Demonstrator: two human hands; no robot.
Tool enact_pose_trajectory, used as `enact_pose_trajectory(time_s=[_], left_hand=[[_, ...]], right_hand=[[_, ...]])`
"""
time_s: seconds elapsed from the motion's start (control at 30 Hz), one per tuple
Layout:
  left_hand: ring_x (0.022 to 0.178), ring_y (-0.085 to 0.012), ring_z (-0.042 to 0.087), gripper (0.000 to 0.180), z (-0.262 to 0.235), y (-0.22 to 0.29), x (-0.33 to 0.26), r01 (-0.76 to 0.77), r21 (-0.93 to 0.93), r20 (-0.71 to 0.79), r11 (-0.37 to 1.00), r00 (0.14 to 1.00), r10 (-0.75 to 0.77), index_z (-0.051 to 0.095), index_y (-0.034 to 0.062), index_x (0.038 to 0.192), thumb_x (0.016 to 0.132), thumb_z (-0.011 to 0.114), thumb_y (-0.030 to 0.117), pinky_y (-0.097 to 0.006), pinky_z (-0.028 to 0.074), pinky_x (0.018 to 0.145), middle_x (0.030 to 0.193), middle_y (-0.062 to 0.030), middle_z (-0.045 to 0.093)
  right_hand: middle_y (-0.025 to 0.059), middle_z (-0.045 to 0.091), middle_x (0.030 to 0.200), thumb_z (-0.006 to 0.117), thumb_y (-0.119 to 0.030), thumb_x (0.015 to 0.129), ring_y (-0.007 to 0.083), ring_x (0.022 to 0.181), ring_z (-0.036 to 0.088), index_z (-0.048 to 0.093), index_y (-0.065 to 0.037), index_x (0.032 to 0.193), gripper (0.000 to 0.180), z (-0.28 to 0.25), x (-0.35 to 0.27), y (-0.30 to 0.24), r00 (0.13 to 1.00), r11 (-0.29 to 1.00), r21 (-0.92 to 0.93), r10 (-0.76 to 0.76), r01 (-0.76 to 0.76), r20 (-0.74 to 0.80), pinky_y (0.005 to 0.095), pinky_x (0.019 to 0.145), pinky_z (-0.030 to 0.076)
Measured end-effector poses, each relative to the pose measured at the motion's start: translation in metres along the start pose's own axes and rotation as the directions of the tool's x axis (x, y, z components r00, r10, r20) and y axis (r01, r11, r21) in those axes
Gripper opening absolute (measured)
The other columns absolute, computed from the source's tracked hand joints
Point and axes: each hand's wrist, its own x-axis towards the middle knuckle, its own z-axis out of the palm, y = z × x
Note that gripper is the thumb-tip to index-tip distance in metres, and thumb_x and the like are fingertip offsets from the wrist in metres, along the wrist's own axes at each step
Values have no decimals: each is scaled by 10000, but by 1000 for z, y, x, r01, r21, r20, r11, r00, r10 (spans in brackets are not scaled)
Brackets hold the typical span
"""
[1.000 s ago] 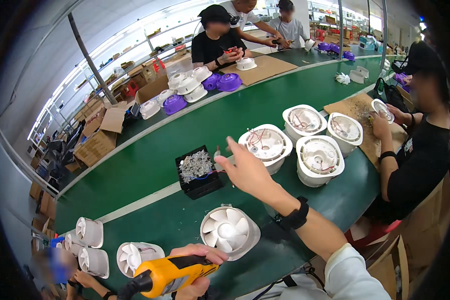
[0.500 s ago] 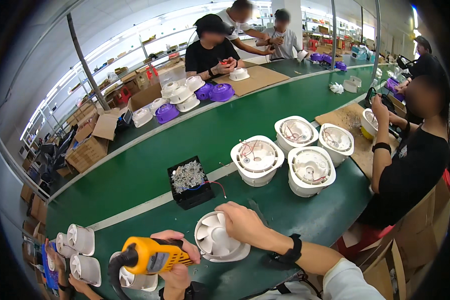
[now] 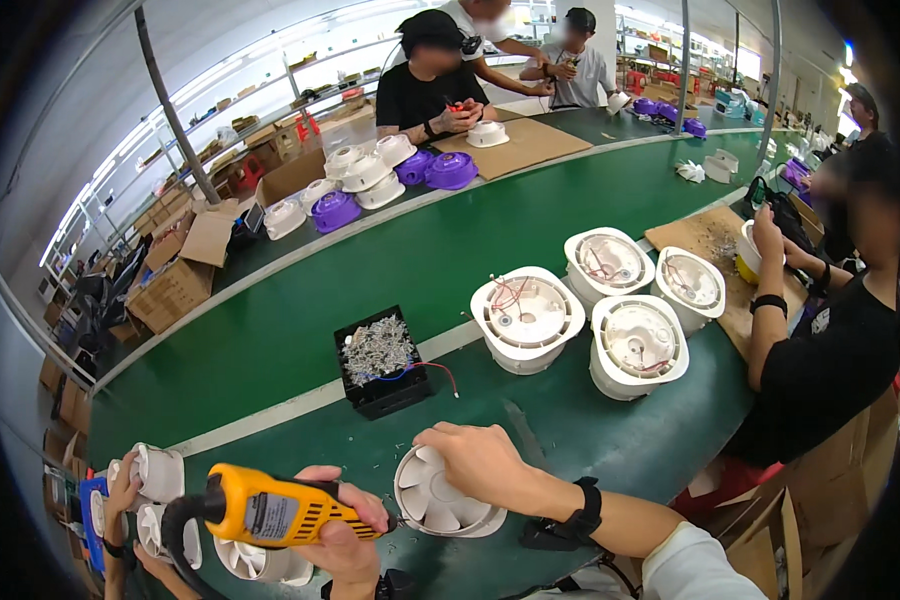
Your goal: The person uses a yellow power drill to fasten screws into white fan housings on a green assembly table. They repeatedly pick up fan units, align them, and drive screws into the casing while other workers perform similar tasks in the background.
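In my left hand is a yellow and black electric screwdriver, held sideways with its dark cord at the left. Its tip end points right, close to the lower left edge of a round white fan housing. White fan blades show inside this housing, which lies on the green bench. My right hand is closed over the housing's upper right rim, and its fingertips are partly hidden. Just beyond stands a black box full of small silvery screws, with a red and blue wire across its edge.
Several white housings with red wires stand at the right. More fan housings sit at the left, where another person's hands reach in. A person in black works at the right. White and purple shells are piled across the bench.
The screwdriver has shifted left and turned more level. My right hand has slid slightly left and lower on the fan housing. The other person's hand at the left has moved up.
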Motion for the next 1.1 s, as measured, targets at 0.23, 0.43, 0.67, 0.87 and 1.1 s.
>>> enact_pose_trajectory(time_s=[0.23, 0.43, 0.67, 0.87, 1.1], left_hand=[[402, -134, 433, 652, 14, -6, 12, 146, 19, 107, 989, 983, -147, 420, 18, 1033, 768, 683, 552, -259, 361, 372, 532, -43, 458], [433, -147, 469, 648, -5, 5, 14, 146, -28, 96, 989, 985, -143, 424, -3, 1074, 786, 670, 523, -271, 392, 398, 569, -62, 491], [457, -169, 498, 752, -16, 25, 19, -26, -64, 74, 998, 997, 31, 367, -16, 1181, 789, 640, 565, -289, 423, 421, 612, -68, 519], [450, -174, 496, 741, -32, 14, -4, 16, -86, 23, 996, 1000, -14, 371, 18, 1146, 784, 603, 622, -288, 420, 419, 605, -76, 526], [356, -159, 428, 777, -10, 29, -13, -67, -165, 110, 984, 990, 86, 334, 42, 1176, 817, 421, 726, -291, 385, 323, 585, -61, 474]], right_hand=[[60, 642, 927, 602, -2, 658, 282, 793, 637, 631, -93, 1002, 357, -3, -3, 8, 997, 999, 44, -28, 31, -66, 380, 619, 503], [87, 629, 873, 619, -28, 662, 289, 780, 646, 620, -71, 984, 325, 5, 1, -1, 993, 996, 6, -92, 93, -79, 399, 616, 510], [109, 633, 847, 545, 14, 704, 311, 744, 645, 626, -57, 933, 253, 4, 1, 5, 987, 996, -14, -85, 84, -138, 422, 613, 500], [151, 638, 872, 586, -72, 750, 336, 750, 643, 635, -55, 957, 214, -13, -6, 2, 995, 970, -225, 87, -97, -56, 433, 647, 512], [120, 650, 1047, 508, -163, 922, 198, 928, 613, 629, -26, 1078, 240, -9, 22, 38, 927, 825, 564, -197, -19, 320, 310, 837, 470]])
